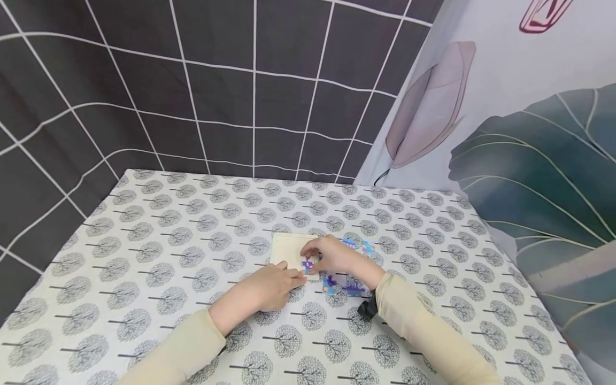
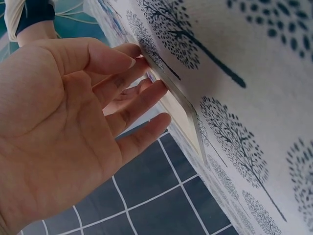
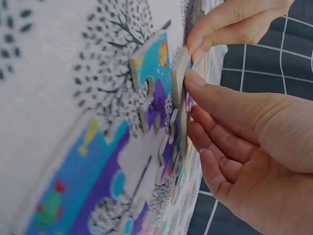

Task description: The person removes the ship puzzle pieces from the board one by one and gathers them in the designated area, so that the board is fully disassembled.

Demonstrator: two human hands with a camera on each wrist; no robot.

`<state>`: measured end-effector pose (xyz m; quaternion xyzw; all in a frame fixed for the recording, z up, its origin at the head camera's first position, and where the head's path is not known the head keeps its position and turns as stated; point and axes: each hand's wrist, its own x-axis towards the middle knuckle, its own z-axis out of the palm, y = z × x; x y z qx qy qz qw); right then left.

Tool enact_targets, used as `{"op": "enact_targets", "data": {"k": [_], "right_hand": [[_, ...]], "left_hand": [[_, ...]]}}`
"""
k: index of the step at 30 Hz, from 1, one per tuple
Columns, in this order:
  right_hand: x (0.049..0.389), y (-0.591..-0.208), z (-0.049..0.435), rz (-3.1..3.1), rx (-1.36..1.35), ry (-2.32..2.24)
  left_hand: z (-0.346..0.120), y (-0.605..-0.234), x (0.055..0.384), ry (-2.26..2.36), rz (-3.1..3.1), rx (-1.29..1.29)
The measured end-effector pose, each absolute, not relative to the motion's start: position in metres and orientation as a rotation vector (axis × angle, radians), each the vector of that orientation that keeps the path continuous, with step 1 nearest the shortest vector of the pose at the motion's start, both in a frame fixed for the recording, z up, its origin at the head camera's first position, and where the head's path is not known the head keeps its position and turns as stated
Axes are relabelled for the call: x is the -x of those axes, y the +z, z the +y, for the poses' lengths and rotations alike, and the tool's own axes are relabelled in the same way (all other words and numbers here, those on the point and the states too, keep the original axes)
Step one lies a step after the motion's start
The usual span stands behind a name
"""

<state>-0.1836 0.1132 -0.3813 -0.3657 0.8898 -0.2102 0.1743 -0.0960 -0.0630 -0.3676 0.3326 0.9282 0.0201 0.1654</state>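
Observation:
A cream puzzle tray (image 1: 285,247) lies flat on the tablecloth, in the middle of the head view. My left hand (image 1: 273,289) rests at its front edge with fingers fairly straight; in the left wrist view the fingertips touch the rim of the tray (image 2: 188,115). Over the tray's right part, my right hand (image 1: 332,254) holds a purple jigsaw piece (image 1: 307,264) between thumb and fingers. From the right wrist, the thumb presses at the tray's edge, and the held piece is mostly hidden behind it.
Right of the tray lie several loose jigsaw pieces, among them a blue and orange one (image 1: 329,289), a purple one (image 1: 354,290) and a light blue one (image 1: 368,247). The tablecloth (image 1: 168,315) has a tree print. A dark checked curtain (image 1: 216,96) hangs behind the table.

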Motion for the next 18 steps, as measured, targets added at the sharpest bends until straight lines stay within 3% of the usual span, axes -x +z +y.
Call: {"op": "enact_targets", "data": {"k": [18], "right_hand": [[0.197,-0.38,0.108,2.435,0.865,-0.591]], "left_hand": [[-0.069,-0.37,0.09,0.191,2.656,-0.953]]}}
